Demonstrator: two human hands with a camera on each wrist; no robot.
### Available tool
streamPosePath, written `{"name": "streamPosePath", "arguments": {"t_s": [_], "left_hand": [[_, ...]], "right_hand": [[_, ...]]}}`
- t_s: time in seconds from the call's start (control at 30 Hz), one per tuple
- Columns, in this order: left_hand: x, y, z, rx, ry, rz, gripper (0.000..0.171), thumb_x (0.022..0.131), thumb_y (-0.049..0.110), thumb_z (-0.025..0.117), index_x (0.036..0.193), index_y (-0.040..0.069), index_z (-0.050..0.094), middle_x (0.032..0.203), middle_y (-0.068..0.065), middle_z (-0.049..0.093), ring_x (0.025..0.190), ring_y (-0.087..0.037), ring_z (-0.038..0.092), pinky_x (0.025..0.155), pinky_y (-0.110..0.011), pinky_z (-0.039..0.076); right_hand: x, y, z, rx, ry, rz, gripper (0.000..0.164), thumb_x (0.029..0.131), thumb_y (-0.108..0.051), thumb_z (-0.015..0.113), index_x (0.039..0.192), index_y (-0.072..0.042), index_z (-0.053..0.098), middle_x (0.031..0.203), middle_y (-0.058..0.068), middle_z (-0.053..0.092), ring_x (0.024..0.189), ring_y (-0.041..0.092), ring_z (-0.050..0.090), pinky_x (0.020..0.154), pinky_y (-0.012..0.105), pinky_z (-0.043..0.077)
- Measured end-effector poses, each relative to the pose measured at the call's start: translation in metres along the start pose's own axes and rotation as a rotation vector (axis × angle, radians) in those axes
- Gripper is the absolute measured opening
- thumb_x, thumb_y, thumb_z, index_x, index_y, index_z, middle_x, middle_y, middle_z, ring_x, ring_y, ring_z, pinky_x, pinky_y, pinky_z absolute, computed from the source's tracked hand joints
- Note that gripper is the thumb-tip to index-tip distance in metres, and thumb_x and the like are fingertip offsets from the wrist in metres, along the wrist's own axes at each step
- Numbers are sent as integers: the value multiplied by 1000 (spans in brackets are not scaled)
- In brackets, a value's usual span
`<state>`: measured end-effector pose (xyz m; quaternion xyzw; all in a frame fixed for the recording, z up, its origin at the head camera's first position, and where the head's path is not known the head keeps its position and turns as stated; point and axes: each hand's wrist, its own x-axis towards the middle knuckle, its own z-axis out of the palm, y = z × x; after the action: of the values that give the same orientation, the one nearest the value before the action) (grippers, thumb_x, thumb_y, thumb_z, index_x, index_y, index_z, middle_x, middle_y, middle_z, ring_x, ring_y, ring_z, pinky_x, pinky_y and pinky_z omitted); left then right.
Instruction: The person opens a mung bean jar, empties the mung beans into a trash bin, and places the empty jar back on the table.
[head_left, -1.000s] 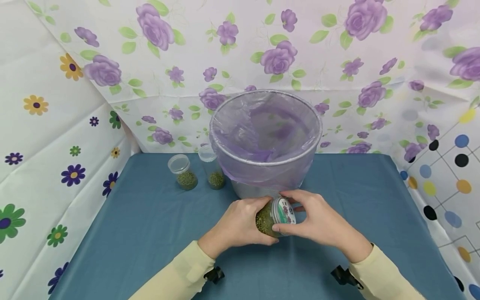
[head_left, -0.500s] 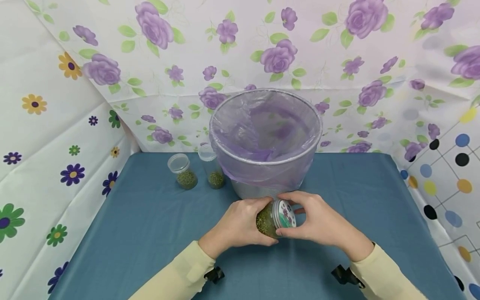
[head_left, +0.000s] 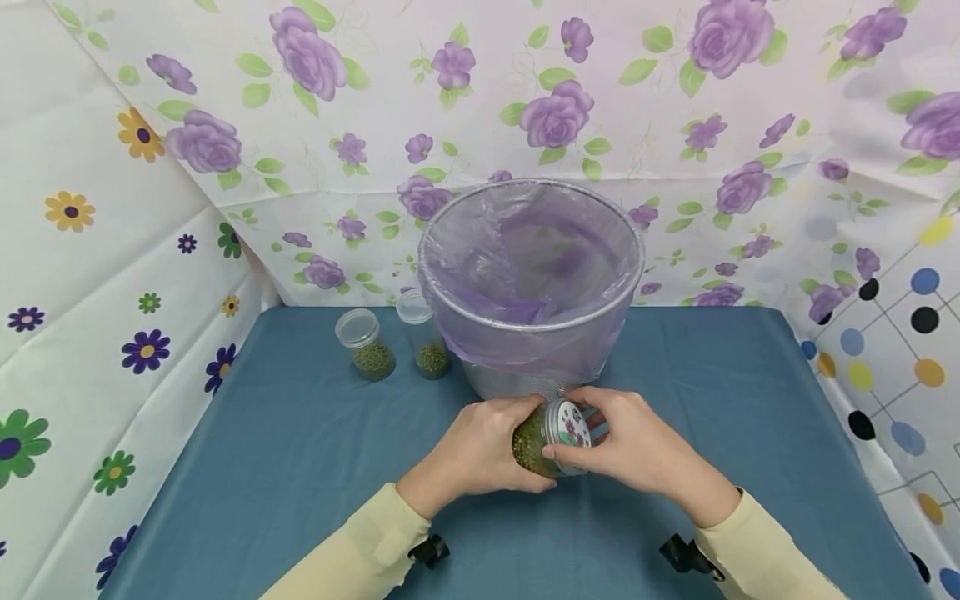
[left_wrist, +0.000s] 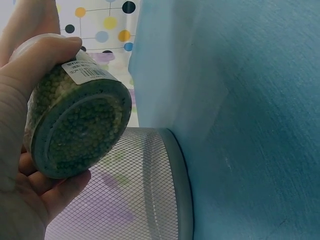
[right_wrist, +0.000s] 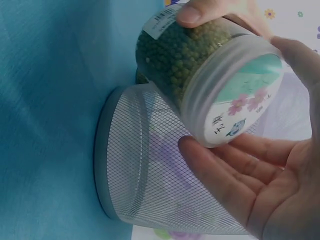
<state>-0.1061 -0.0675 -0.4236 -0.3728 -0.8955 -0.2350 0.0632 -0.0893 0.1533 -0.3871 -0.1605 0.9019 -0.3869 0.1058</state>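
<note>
A clear plastic jar point(head_left: 529, 443) full of green beans lies tilted in front of the bin, its lid facing right. My left hand point(head_left: 483, 446) grips the jar's body, thumb over the top side. The left wrist view shows its round base and a barcode label point(left_wrist: 89, 72). My right hand point(head_left: 637, 437) holds the rim of the lid point(right_wrist: 242, 97) between thumb and fingers. That lid carries a white and green sticker with pink flowers. In the right wrist view the thumb tip is right at the lid's lower edge, with the other fingers partly behind it.
A mesh wastebasket point(head_left: 498, 383) lined with a purple bag point(head_left: 525, 346) stands just beyond the hands. Two lidded jars, one squat point(head_left: 372, 358) and one slimmer point(head_left: 432, 358), stand left of it, partly filled with green beans. A blue cloth point(head_left: 315, 483) covers the table; patterned sheets hang around.
The lid's sticker turned one way, then partly back, as my right hand twisted and shifted its fingers on the rim. My left hand kept the jar in place.
</note>
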Motion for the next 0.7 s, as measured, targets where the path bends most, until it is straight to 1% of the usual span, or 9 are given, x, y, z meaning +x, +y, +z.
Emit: {"name": "streamPosePath", "arguments": {"t_s": [0.17,0.3,0.43,0.57,0.7], "left_hand": [[-1,0,0,-2,-14,-13,84,59,67,73,128,24,51,110,11,63,92,-3,61,77,-24,54],[0,0,0,-3,-5,-12,83,59,66,73,127,24,51,108,11,63,90,-2,61,76,-23,54],[0,1,-1,2,3,-3,85,58,68,73,127,24,52,109,11,63,91,-2,62,77,-23,54],[1,1,-1,-2,-2,-3,83,58,68,73,126,25,52,108,12,63,90,-2,61,76,-23,54],[0,1,0,-5,-15,-7,81,59,67,73,126,26,52,108,13,63,89,-1,61,75,-23,54]], "right_hand": [[-1,1,-2,3,-31,-56,79,66,-61,74,131,-24,51,116,-15,57,93,3,59,66,17,54],[-1,2,-2,-5,-11,-72,78,65,-63,73,132,-28,49,123,-16,53,96,1,58,68,16,53],[0,1,-1,-29,19,-40,75,66,-67,69,129,-32,49,118,-16,56,92,1,59,64,17,53],[0,0,0,-36,5,-12,76,66,-69,68,129,-30,52,108,-15,60,87,4,59,58,20,52],[-1,-1,0,-34,-20,-37,78,66,-65,71,130,-27,51,108,-16,59,88,3,59,61,18,53]]}}
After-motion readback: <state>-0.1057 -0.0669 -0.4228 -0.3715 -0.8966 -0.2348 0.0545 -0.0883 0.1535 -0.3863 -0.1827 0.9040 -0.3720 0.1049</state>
